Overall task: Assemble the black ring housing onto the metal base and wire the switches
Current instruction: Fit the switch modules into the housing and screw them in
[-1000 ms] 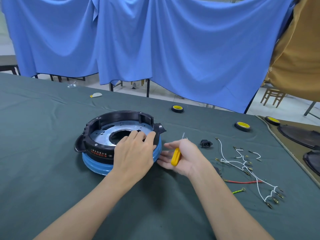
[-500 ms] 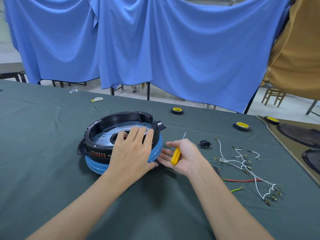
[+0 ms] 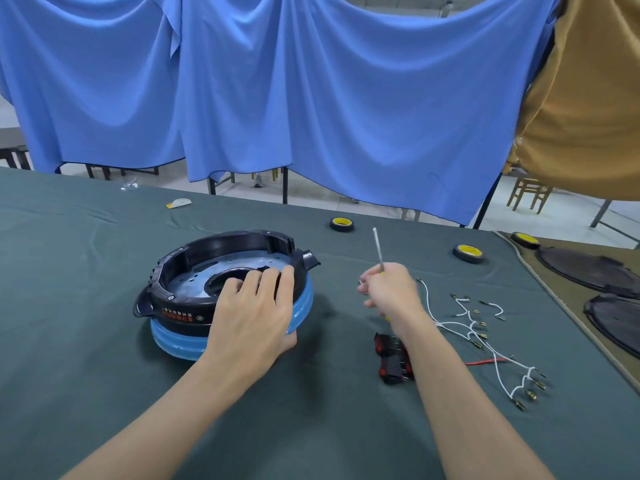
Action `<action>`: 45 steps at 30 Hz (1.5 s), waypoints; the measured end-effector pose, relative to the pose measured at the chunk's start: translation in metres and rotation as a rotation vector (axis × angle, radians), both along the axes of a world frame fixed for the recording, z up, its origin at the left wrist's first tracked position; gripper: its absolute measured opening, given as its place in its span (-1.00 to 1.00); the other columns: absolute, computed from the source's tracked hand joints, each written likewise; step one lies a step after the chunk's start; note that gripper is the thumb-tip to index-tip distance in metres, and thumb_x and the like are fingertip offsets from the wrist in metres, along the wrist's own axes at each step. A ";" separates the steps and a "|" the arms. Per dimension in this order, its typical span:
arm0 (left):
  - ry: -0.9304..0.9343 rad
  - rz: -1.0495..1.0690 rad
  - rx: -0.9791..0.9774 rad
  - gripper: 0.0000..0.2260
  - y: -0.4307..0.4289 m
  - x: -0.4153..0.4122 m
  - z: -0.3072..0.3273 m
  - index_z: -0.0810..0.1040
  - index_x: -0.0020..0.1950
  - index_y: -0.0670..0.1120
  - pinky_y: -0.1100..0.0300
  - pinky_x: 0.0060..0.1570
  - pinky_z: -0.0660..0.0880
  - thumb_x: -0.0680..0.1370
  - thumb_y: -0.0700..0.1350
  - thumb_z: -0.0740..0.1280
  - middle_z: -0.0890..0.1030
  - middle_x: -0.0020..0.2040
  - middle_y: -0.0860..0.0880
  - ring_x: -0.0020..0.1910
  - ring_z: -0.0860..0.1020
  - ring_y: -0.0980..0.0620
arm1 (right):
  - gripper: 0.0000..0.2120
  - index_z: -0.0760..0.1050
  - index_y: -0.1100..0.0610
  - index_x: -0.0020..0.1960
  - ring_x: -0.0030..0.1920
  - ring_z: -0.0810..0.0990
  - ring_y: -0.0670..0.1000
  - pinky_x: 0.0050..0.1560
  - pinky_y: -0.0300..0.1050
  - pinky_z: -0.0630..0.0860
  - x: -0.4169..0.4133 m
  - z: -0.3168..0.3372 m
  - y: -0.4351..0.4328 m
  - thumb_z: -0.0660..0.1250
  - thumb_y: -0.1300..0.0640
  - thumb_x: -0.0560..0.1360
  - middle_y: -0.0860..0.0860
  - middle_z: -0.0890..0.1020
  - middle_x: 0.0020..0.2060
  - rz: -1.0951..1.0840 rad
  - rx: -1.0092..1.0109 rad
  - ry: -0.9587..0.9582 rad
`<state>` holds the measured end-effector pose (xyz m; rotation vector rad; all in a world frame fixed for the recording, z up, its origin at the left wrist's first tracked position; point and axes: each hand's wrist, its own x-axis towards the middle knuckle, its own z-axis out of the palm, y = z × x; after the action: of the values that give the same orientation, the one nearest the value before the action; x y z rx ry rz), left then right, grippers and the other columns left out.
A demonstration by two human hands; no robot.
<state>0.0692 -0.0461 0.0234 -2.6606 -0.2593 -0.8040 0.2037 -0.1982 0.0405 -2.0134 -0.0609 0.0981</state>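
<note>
Head view.

**Technician A:** Why does the left hand (image 3: 252,313) lie on the black ring housing (image 3: 180,261)?

**Technician B:** Probably to steady it. The housing sits on the metal base (image 3: 221,268), left of centre on the table (image 3: 104,375), with a blue ring (image 3: 301,306) beneath. The fingers bend over the near right rim and their tips reach the base inside. The thumb presses the blue ring from the near side, so the hand clamps the stack.

**Technician A:** And the right hand (image 3: 388,292)?

**Technician B:** It is raised off the table, to the right of the housing and apart from it. It is closed in a fist around the screwdriver (image 3: 378,247). The shaft points up and away, and the handle is mostly hidden. This looks like a ready position for driving a fastener.

**Technician A:** Where are the wiring parts?

**Technician B:** The switches (image 3: 393,358) lie near the right forearm. The wires (image 3: 460,327) are spread further right. Neither is connected yet.
</note>
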 end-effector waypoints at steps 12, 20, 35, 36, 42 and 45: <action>-0.015 -0.026 0.005 -0.30 -0.001 0.007 0.000 0.59 0.18 -0.27 0.03 -0.24 0.50 0.11 0.01 0.54 0.63 0.07 -0.17 -0.06 0.60 -0.16 | -0.82 0.45 0.14 -0.01 0.12 0.53 0.25 -0.06 -0.02 0.39 0.037 -0.036 0.012 0.28 0.02 0.54 0.12 0.54 0.11 -0.036 -0.757 -0.274; -0.183 -0.092 -0.043 -0.34 0.008 0.010 0.003 0.59 0.16 -0.26 0.07 -0.22 0.47 0.10 -0.04 0.51 0.61 -0.09 -0.06 -0.10 0.61 -0.08 | -0.92 0.30 0.11 -0.13 0.09 0.52 0.24 -0.10 -0.05 0.33 0.032 -0.032 0.017 0.19 0.21 0.51 0.12 0.48 0.11 -0.021 -0.743 -0.272; -0.530 -0.034 -0.766 -0.29 0.005 -0.010 0.076 0.43 0.33 0.00 0.13 -0.14 0.27 0.21 0.09 0.51 0.53 0.10 0.06 -0.02 0.50 -0.06 | -0.88 0.47 0.06 -0.16 -0.32 0.45 -0.09 -0.55 -0.34 0.27 -0.020 0.052 0.020 0.22 0.15 0.53 -0.08 0.66 -0.29 0.065 0.007 -0.344; -0.572 -0.032 -0.867 -0.35 0.009 -0.012 0.082 0.44 0.27 0.05 0.11 -0.12 0.28 0.22 0.12 0.47 0.52 0.08 0.09 -0.06 0.47 -0.03 | -0.89 0.48 0.07 -0.16 -0.38 0.43 -0.12 -0.58 -0.38 0.26 -0.024 0.057 0.020 0.22 0.15 0.53 -0.08 0.66 -0.29 0.073 0.014 -0.357; -0.732 -0.166 -1.428 -0.62 0.043 -0.031 0.108 0.56 -0.14 0.03 0.12 -0.20 0.47 0.11 0.15 0.38 0.59 -0.28 0.15 -0.27 0.54 0.09 | -0.87 0.46 0.02 -0.19 -0.44 0.38 -0.16 -0.59 -0.41 0.24 -0.042 0.086 0.025 0.23 0.13 0.54 -0.10 0.65 -0.28 0.112 0.046 -0.403; -0.753 -0.239 -1.719 -0.63 0.056 -0.034 0.108 0.53 -0.24 -0.19 0.14 -0.28 0.42 0.14 0.06 0.41 0.55 -0.31 0.01 -0.33 0.45 -0.05 | -0.88 0.47 0.01 -0.17 -0.36 0.43 -0.12 -0.49 -0.33 0.27 -0.050 0.096 0.033 0.24 0.10 0.54 -0.10 0.65 -0.26 0.147 0.051 -0.435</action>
<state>0.0356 0.0104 0.1318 -3.5590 -1.3302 -2.5077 0.1533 -0.1654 0.1362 -1.9458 -0.4829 -0.2475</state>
